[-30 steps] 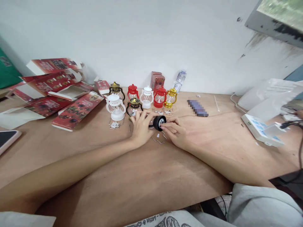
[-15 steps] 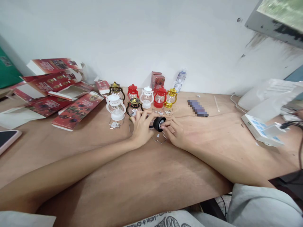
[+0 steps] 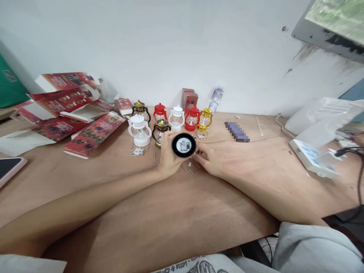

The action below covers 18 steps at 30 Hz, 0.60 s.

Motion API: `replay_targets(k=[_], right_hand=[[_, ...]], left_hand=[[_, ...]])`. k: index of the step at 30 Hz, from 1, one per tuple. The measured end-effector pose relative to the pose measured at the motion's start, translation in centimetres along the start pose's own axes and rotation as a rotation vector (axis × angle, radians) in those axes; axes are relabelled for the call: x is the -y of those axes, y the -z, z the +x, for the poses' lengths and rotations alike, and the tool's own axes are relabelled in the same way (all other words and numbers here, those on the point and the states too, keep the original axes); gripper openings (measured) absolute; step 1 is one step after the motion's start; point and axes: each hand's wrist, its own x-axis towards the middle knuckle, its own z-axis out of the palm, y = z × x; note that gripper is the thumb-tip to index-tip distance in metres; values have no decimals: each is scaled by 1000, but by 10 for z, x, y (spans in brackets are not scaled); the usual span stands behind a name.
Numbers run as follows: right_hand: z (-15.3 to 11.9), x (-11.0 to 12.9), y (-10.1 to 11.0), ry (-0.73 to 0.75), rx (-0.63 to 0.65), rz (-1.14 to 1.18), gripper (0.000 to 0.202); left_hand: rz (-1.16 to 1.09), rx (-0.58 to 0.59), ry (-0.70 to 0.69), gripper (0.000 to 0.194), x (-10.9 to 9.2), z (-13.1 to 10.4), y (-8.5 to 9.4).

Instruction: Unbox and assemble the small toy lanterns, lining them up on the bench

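My left hand (image 3: 168, 157) is wrapped round a black lantern (image 3: 173, 150). Its round black base faces me, with a pale disc in the middle showing grey battery-compartment parts. The lantern's upper body is hidden behind the base and my fingers. Just right of the base, my right hand (image 3: 209, 159) has its fingers curled together; whatever they pinch is too small to make out. Below the lantern, a thin bent wire handle (image 3: 193, 173) and a small white piece (image 3: 190, 164) lie on the table. Close by on the left stand a black-and-gold lantern (image 3: 159, 131) and a white lantern (image 3: 140, 133).
Red lanterns (image 3: 192, 122), a gold lantern (image 3: 205, 120) and others stand along the back. Flattened red boxes (image 3: 93, 132) pile up at left. A blurred-out flat object (image 3: 237, 132), a power strip (image 3: 313, 157) and a plastic bag (image 3: 309, 117) lie to the right.
The lantern has turned in my left hand, so its base now faces the camera instead of pointing right. My right hand's fingers have drawn back from the base's centre to its right edge.
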Motion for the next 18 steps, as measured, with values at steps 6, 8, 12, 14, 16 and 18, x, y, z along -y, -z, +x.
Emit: replay_targets(k=[6, 8, 12, 14, 16, 18], right_hand=[[2, 9, 1, 59, 136, -125, 9], [1, 9, 2, 55, 91, -117, 4], [-2, 4, 2, 2, -16, 47, 30], [-3, 0, 0, 8, -15, 246, 48], [-3, -2, -4, 0, -19, 432, 58], [-3, 0, -7, -38, -52, 550, 62]], left_hand=[[-96, 28, -35, 47, -2, 1, 0], [-134, 39, -21, 46, -3, 2, 0], [-190, 5, 4, 43, -5, 3, 0], [-195, 11, 28, 47, -6, 3, -1], [-216, 52, 52, 51, -6, 2, -2], [-258, 94, 42, 53, -5, 0, -3]])
